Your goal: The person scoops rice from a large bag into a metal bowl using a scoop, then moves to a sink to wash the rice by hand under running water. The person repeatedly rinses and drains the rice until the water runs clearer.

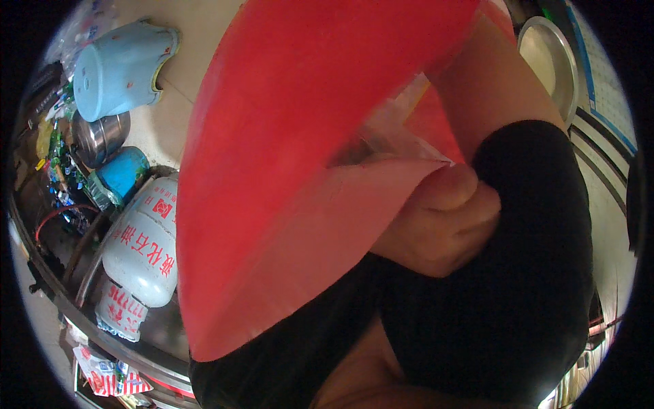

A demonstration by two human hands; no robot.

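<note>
A large red translucent plastic sheet (276,133) billows close to the camera and covers the middle of the view; whether it is a bag or an apron I cannot tell. My left hand (444,225), seemingly, is a fist against the black shirt (526,245), with a corner of the sheet pinched by the thumb. Its wrist is hidden behind the plastic. On the right a bare arm (495,82), apparently my right, leaves a short black sleeve and passes behind the sheet. The right hand is out of view. Inside the fold shows a pale, yellow-edged patch (401,107).
At left, a light blue plastic stool (122,69), a steel pot (102,135) and a blue container (122,171) stand near a grey gas cylinder (143,245) bearing red writing. A black-edged frame (56,299) curves below. A metal basin (549,76) is upper right; a striped bag (115,378), lower left.
</note>
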